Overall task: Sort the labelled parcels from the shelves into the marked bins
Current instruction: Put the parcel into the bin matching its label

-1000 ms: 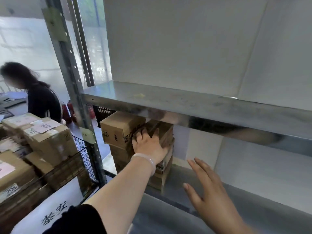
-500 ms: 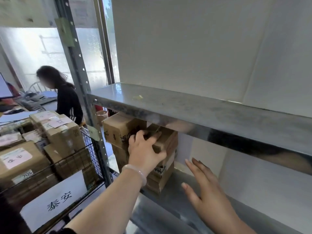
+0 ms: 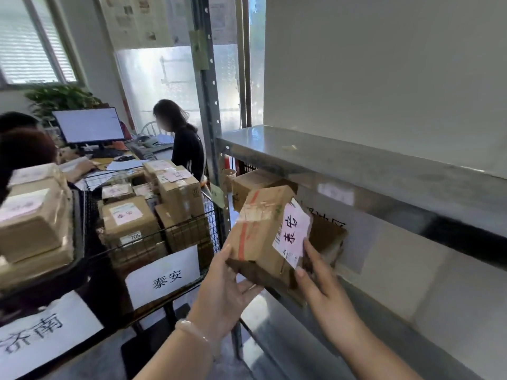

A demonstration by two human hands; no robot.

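Note:
A brown cardboard parcel point(image 3: 260, 229) with red tape and a pink handwritten label point(image 3: 292, 231) is held in the air, just in front of the lower shelf opening. My left hand point(image 3: 227, 286) grips it from below and the left, thumb up its near face. My right hand point(image 3: 321, 281) presses straight fingers against its right side, at the label's edge. More brown parcels point(image 3: 252, 182) stay stacked on the lower shelf behind it. To the left stands a wire bin point(image 3: 175, 229) full of parcels, with a white sign point(image 3: 164, 272) whose characters match the label.
A second bin point(image 3: 79, 215) with another white sign point(image 3: 38, 335) stands at the far left. The steel upper shelf point(image 3: 356, 165) and its upright post point(image 3: 210, 127) frame the opening. People sit at a desk with a monitor point(image 3: 87, 124) behind the bins.
My left hand has pulled the parcel off the stack and out of the shelf. My right hand has come up against its right side. My view has swung left toward the bins.

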